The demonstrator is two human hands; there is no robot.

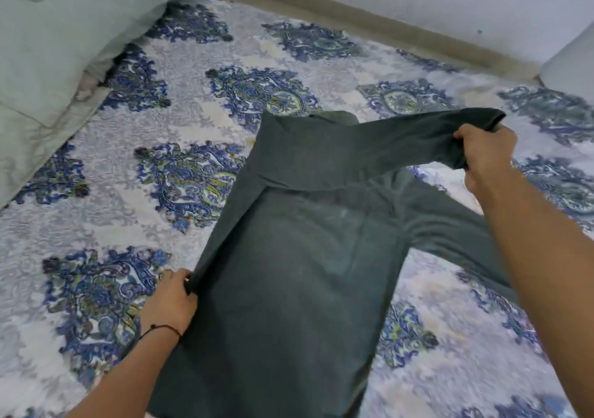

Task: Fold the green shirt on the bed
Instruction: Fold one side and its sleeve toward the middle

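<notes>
The dark green long-sleeved shirt [299, 273] lies lengthwise on the bed, its left side folded in over the body. My left hand [172, 298] pinches the folded left edge near the middle of the shirt. My right hand [485, 154] grips the cuff end of one sleeve and holds it stretched across the upper chest, lifted off the bed. The other sleeve [456, 234] lies flat, spread out to the right under my right forearm.
The bed carries a white sheet [128, 173] with blue paisley medallions. A pale green pillow [54, 48] sits at the upper left. A wall and its beige ledge [369, 28] run along the far side; a white rounded object [572, 67] sits at the upper right.
</notes>
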